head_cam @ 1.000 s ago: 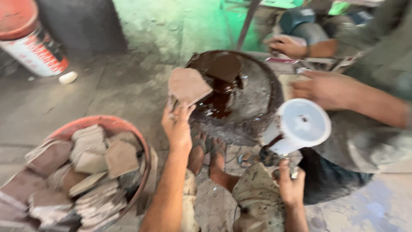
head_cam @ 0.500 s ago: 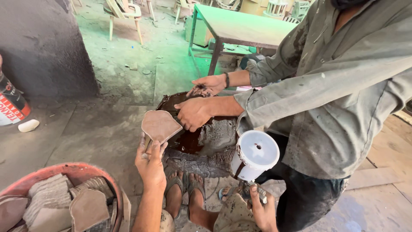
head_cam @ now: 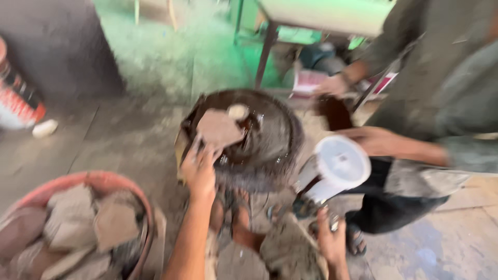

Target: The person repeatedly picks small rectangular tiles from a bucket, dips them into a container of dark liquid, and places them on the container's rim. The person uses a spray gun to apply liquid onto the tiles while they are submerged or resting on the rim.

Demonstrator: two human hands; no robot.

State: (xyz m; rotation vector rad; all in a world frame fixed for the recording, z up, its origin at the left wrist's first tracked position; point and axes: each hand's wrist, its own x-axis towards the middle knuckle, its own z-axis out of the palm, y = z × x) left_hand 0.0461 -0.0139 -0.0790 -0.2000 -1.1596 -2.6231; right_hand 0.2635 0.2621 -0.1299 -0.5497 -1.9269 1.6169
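Observation:
My left hand (head_cam: 199, 171) grips a flat brownish clay-like piece (head_cam: 218, 127) by its lower edge and holds it over a dark round basin (head_cam: 280, 140) with dark glossy liquid inside. A small pale lump (head_cam: 238, 110) lies just past the piece. My right hand (head_cam: 331, 241) is low at the right, fingers up against the base of a tilted white container (head_cam: 340, 166); blur hides whether it grips it. A co-worker's hand (head_cam: 376, 141) reaches in beside the container, and the other hand (head_cam: 332, 85) is behind the basin.
A red tub (head_cam: 111, 182) with several flat brownish pieces sits at lower left. A red and white can (head_cam: 18, 101) stands far left. A green table (head_cam: 321, 15) is at the back. My bare feet (head_cam: 233, 223) rest below the basin. The co-worker crouches at right.
The view has swung down and blurred. My left hand has carried the flat piece forward over the basin. The co-worker's hand has drawn back from the basin towards the white container.

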